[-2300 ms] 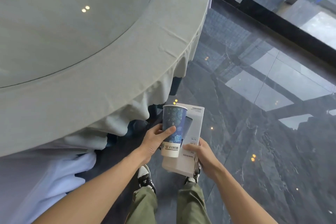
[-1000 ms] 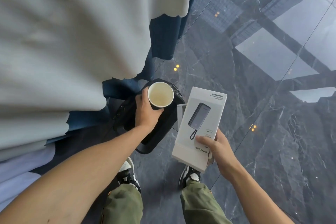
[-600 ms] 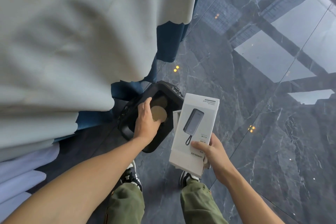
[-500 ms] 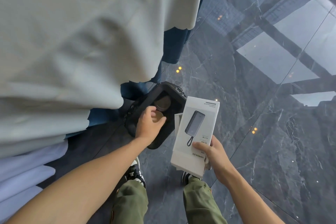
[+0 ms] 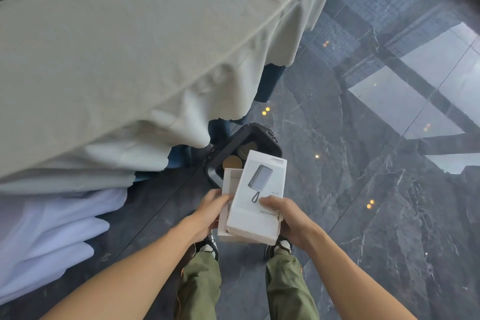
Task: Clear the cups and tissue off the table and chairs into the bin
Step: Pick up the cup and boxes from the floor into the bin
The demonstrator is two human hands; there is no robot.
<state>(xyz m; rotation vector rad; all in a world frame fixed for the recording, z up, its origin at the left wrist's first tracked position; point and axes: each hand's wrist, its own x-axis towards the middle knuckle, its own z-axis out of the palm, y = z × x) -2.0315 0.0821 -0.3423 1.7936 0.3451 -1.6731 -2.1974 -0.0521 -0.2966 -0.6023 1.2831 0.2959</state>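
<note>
We hold the white box with our left hand and right hand, fingers clamped on its sides, and at 12 o'clock two cups sit inside the black bin beside the bench.

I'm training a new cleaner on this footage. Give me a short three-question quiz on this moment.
1. True or false: the black bin stands on the dark floor beside the draped table.
2. What do the left hand and right hand hold together?
A. a paper cup
B. a white box
C. a tissue
3. Fill in: the round brown shapes showing inside the bin are probably ____.

Key
1. True.
2. B, the white box, whose printed sleeve sits partly slid off its inner tray.
3. Cups; this is a judgement from their round rims.
</note>
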